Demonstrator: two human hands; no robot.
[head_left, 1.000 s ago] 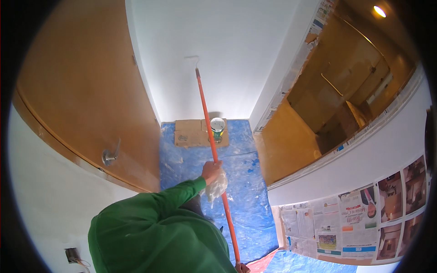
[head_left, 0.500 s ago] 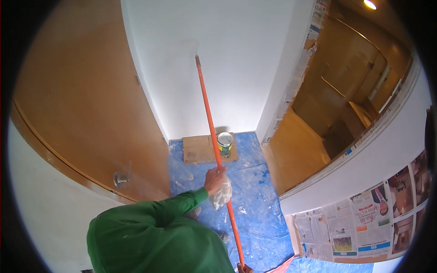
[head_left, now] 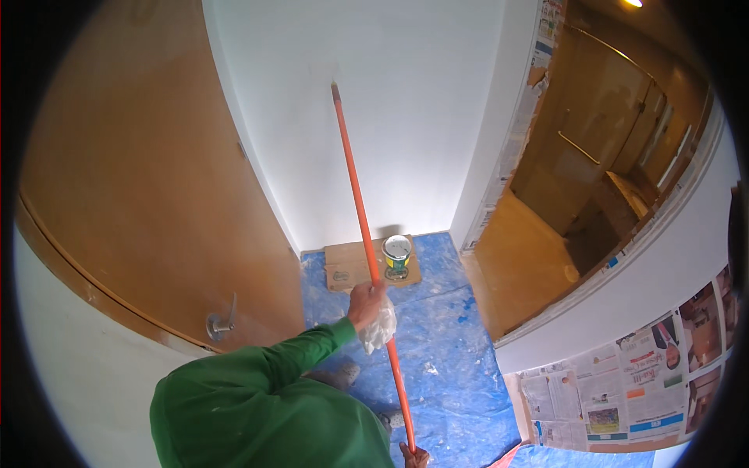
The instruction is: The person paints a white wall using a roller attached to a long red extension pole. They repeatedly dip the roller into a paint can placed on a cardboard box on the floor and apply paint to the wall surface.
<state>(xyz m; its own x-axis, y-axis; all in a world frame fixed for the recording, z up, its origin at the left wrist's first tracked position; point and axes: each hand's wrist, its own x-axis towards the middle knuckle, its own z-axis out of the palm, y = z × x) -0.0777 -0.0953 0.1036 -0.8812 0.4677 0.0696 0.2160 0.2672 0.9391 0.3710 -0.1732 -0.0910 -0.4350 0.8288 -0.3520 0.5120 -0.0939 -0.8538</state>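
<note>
A long orange extension pole (head_left: pixel 357 195) runs from the bottom edge up to the white wall. My left hand (head_left: pixel 365 306), in a green sleeve, grips it around the middle. A crumpled whitish cloth or plastic bag (head_left: pixel 379 326) hangs at the pole just beneath that hand; whether it is tied on or held, I cannot tell. Near the lower edge my right hand (head_left: pixel 415 455) is closed on the pole's lower end, partly cut off by the frame. The pole's dark tip (head_left: pixel 335 92) rises in front of the wall. No roller or brush can be made out on it.
An open paint bucket (head_left: pixel 396 250) stands on flat cardboard (head_left: pixel 347 261) by the wall. Blue paint-spotted sheeting (head_left: pixel 445 343) covers the floor. A brown door (head_left: pixel 148 179) with a lever handle (head_left: pixel 221 317) is on the left. Newspaper (head_left: pixel 608 386) masks the right side, beside a doorway.
The view has shifted, so the bucket, door handle and doorway sit lower and further right. The pole's tip shows slightly higher and further left. Both hands keep their hold, and more of the right one shows.
</note>
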